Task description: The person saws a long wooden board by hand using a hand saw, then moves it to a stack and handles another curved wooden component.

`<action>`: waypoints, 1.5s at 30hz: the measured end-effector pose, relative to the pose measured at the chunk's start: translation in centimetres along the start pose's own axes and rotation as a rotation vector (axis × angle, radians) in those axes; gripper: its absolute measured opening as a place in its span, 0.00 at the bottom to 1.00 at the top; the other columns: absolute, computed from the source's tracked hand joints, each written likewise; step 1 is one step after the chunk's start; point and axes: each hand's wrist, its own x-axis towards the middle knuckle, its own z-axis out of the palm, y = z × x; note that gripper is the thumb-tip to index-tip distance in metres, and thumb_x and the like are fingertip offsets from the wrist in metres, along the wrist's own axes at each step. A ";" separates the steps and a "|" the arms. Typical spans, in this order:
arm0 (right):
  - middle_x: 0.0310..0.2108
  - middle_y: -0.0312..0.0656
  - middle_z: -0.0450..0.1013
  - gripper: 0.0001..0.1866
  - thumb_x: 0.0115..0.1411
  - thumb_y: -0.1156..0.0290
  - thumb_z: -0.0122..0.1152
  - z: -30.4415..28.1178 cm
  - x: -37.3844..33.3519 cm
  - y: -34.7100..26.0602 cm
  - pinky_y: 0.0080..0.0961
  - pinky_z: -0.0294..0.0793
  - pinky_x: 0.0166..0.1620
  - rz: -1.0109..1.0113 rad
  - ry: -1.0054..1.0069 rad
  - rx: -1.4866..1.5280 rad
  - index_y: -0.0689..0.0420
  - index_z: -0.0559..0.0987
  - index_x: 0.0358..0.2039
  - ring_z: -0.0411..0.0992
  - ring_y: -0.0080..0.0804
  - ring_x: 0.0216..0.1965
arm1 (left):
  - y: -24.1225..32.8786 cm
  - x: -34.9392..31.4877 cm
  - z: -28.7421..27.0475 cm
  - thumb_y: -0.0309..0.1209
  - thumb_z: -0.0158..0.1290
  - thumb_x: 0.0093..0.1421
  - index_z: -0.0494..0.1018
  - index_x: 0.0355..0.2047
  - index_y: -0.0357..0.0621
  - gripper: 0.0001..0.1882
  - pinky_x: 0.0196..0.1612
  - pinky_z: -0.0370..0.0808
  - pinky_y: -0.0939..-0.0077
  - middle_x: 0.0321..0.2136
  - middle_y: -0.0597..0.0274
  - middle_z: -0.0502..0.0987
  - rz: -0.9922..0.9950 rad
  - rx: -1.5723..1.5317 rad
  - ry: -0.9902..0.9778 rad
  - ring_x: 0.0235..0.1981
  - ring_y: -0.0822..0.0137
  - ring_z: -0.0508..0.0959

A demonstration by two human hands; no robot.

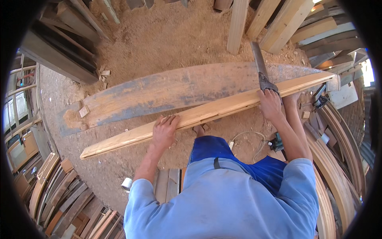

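A long, pale wooden board (215, 110) lies slantwise in front of me, its right end farther away. My left hand (165, 130) is closed over the board left of its middle, with the fingers bent across its top. My right hand (271, 104) is closed around the dark handle of what looks like a handsaw (259, 63). Its grey blade points away from me, past the board's far edge. Beneath and beyond the board is a wide, worn plank (171, 87) with blue-grey patches. A small wood offcut (84, 111) rests on its left end.
Sawdust covers the ground (159, 44). Upright timbers (238, 28) stand at the far right, and dark beams (59, 55) at the far left. Curved boards are stacked at right (334, 175) and left (59, 191). A green power tool (275, 142) and a white cylindrical container (126, 184) sit near me.
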 end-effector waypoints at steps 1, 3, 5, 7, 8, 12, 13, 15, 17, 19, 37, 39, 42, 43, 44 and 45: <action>0.41 0.50 0.75 0.21 0.47 0.72 0.70 -0.4 0.8 -0.5 0.45 0.72 0.52 -0.012 -0.016 -0.013 0.55 0.74 0.42 0.73 0.49 0.48 | 1.6 -0.2 -1.9 0.34 0.66 0.53 0.72 0.56 0.45 0.29 0.64 0.66 0.56 0.54 0.52 0.77 0.040 0.134 0.138 0.61 0.52 0.73; 0.40 0.50 0.75 0.19 0.47 0.72 0.69 -0.7 -0.1 -0.9 0.45 0.74 0.50 -0.016 -0.056 -0.038 0.56 0.75 0.40 0.74 0.50 0.47 | 4.8 -3.7 -0.2 0.36 0.67 0.54 0.72 0.53 0.42 0.28 0.58 0.73 0.61 0.51 0.53 0.80 0.056 0.000 0.298 0.54 0.53 0.78; 0.39 0.50 0.75 0.18 0.46 0.72 0.70 -0.4 0.5 -1.3 0.45 0.74 0.49 -0.027 -0.015 -0.022 0.56 0.76 0.39 0.74 0.50 0.46 | 8.8 -6.3 1.4 0.39 0.66 0.57 0.72 0.54 0.42 0.28 0.55 0.75 0.57 0.52 0.51 0.78 -0.197 -0.615 0.141 0.50 0.54 0.79; 0.39 0.51 0.75 0.18 0.47 0.73 0.68 -1.8 -0.5 -0.1 0.46 0.74 0.48 -0.014 -0.009 -0.063 0.56 0.76 0.39 0.74 0.50 0.46 | 11.7 -6.1 6.0 0.40 0.66 0.59 0.69 0.57 0.43 0.30 0.55 0.75 0.51 0.53 0.51 0.76 -0.586 -1.548 0.009 0.49 0.53 0.79; 0.39 0.51 0.75 0.17 0.47 0.74 0.68 -1.8 -1.1 -1.1 0.46 0.74 0.48 -0.003 -0.002 -0.044 0.56 0.76 0.40 0.74 0.50 0.46 | 9.7 -6.7 10.3 0.39 0.66 0.60 0.67 0.58 0.43 0.30 0.55 0.74 0.48 0.53 0.51 0.76 -0.759 -2.020 0.093 0.49 0.53 0.79; 0.39 0.51 0.74 0.16 0.48 0.75 0.65 0.2 -1.2 -1.5 0.47 0.73 0.48 0.023 0.064 -0.079 0.56 0.76 0.40 0.73 0.51 0.46 | 8.1 0.5 9.5 0.34 0.64 0.60 0.65 0.58 0.41 0.29 0.62 0.70 0.40 0.54 0.51 0.74 -1.027 -2.445 0.689 0.56 0.48 0.74; 0.39 0.52 0.74 0.16 0.49 0.76 0.64 0.2 -1.5 -1.5 0.47 0.73 0.48 0.030 0.094 -0.091 0.56 0.76 0.40 0.73 0.52 0.46 | 8.3 1.7 8.9 0.33 0.63 0.60 0.66 0.57 0.39 0.27 0.64 0.68 0.39 0.56 0.50 0.73 -1.097 -2.361 0.814 0.58 0.46 0.73; 0.39 0.52 0.73 0.16 0.48 0.76 0.63 0.6 -1.9 -2.0 0.47 0.73 0.48 0.024 0.120 -0.105 0.56 0.76 0.40 0.72 0.52 0.46 | 6.8 0.9 11.1 0.29 0.62 0.59 0.67 0.55 0.40 0.26 0.62 0.71 0.39 0.54 0.51 0.74 -1.077 -2.425 0.798 0.57 0.47 0.74; 0.39 0.52 0.72 0.16 0.48 0.77 0.64 1.3 -2.4 -2.6 0.46 0.73 0.48 0.005 0.112 -0.107 0.56 0.76 0.40 0.72 0.52 0.46 | 6.1 -0.4 11.8 0.25 0.60 0.57 0.69 0.54 0.40 0.24 0.61 0.73 0.40 0.52 0.53 0.75 -1.059 -2.472 0.821 0.55 0.48 0.75; 0.40 0.51 0.71 0.18 0.47 0.76 0.65 0.7 -3.0 -3.6 0.46 0.72 0.48 0.003 0.144 -0.084 0.56 0.75 0.40 0.71 0.52 0.46 | 5.9 -1.5 11.3 0.21 0.59 0.54 0.71 0.51 0.41 0.23 0.60 0.74 0.41 0.50 0.56 0.77 -1.027 -2.514 0.897 0.54 0.51 0.77; 0.45 0.55 0.68 0.43 0.51 0.56 0.74 -20.2 -4.5 -13.8 0.45 0.67 0.56 -0.237 0.385 0.260 0.58 0.67 0.64 0.66 0.54 0.50 | -2.0 -10.1 -8.6 0.31 0.61 0.55 0.65 0.64 0.44 0.35 0.65 0.69 0.47 0.58 0.56 0.74 0.267 -2.054 0.989 0.61 0.55 0.72; 0.44 0.56 0.69 0.44 0.51 0.55 0.74 -23.0 -4.3 -15.1 0.45 0.67 0.55 -0.270 0.393 0.199 0.57 0.67 0.65 0.66 0.54 0.49 | -0.9 -9.1 -11.7 0.36 0.63 0.56 0.65 0.64 0.44 0.36 0.67 0.67 0.47 0.58 0.59 0.74 0.450 -2.000 1.002 0.62 0.56 0.72; 0.43 0.55 0.70 0.43 0.50 0.54 0.75 -26.2 -3.7 -16.9 0.43 0.67 0.54 -0.388 0.479 0.225 0.57 0.69 0.64 0.66 0.53 0.48 | 1.9 -7.5 -17.4 0.45 0.65 0.58 0.64 0.65 0.45 0.39 0.67 0.68 0.48 0.59 0.60 0.73 0.727 -1.800 0.997 0.63 0.56 0.71; 0.42 0.55 0.70 0.43 0.50 0.54 0.75 -27.0 -3.8 -18.2 0.42 0.68 0.53 -0.425 0.478 0.269 0.57 0.70 0.63 0.67 0.52 0.48 | 2.7 -7.6 -19.3 0.47 0.65 0.59 0.64 0.66 0.45 0.40 0.67 0.68 0.49 0.60 0.60 0.73 0.795 -1.701 1.000 0.63 0.56 0.71; 0.42 0.54 0.70 0.42 0.49 0.54 0.75 -27.9 -4.0 -19.3 0.42 0.68 0.53 -0.462 0.477 0.311 0.57 0.71 0.63 0.67 0.51 0.47 | 3.3 -7.5 -21.1 0.48 0.64 0.60 0.63 0.66 0.45 0.39 0.66 0.69 0.48 0.60 0.60 0.72 0.907 -1.658 0.981 0.63 0.56 0.71; 0.41 0.52 0.70 0.41 0.48 0.56 0.77 -28.7 -4.3 -20.3 0.42 0.68 0.53 -0.502 0.521 0.365 0.57 0.72 0.61 0.67 0.50 0.47 | 3.8 -7.0 -22.9 0.48 0.63 0.61 0.63 0.66 0.45 0.39 0.66 0.69 0.48 0.61 0.60 0.72 1.022 -1.612 0.953 0.63 0.56 0.71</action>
